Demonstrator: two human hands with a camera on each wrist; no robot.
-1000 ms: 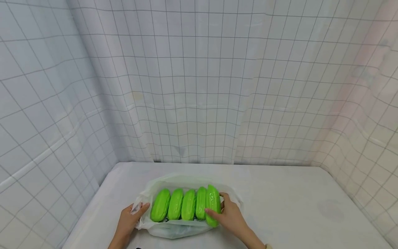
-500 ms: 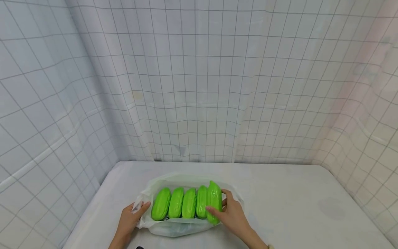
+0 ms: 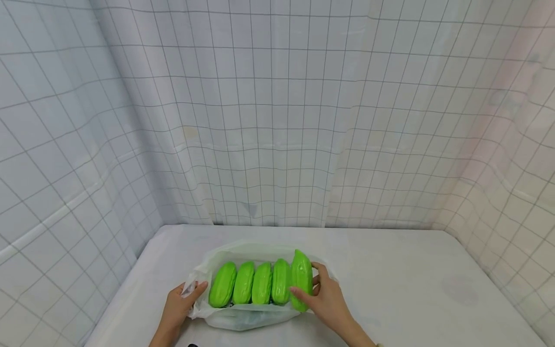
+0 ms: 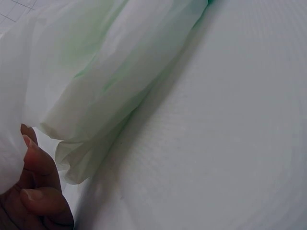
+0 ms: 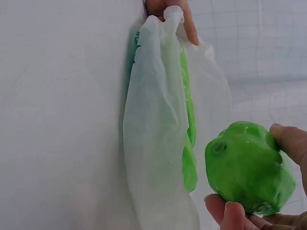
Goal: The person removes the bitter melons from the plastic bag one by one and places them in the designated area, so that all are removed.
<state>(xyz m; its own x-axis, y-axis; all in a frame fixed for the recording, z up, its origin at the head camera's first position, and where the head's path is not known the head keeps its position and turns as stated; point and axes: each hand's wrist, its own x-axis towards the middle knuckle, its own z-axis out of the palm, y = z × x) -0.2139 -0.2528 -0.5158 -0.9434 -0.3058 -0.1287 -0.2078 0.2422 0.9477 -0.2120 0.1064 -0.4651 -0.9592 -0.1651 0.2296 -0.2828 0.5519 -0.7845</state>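
Note:
A thin white plastic bag (image 3: pixel 243 320) lies with its mouth spread wide on the table. Several glossy, bright green, oblong gourds (image 3: pixel 262 284) sit side by side inside it. My left hand (image 3: pixel 178 304) grips the bag's left edge between thumb and fingers; the left wrist view shows curled fingers (image 4: pixel 41 165) beside the bunched plastic. At the bag's right end, my right hand (image 3: pixel 327 299) holds another green gourd (image 3: pixel 301 277), thumb on its near side and fingers on its far side. In the right wrist view, this gourd (image 5: pixel 249 167) is seen end-on, raised beside the bag.
A white-covered table (image 3: pixel 412 284) extends to the right of the bag. White curtains with a dark grid (image 3: pixel 269 144) enclose the back and both sides. A small dark object (image 3: pixel 192 345) shows at the bottom edge of the head view.
My right hand has raised the held gourd slightly and shifted it right, widening its gap from the neighbouring gourd. The left hand keeps its grip on the bag's edge.

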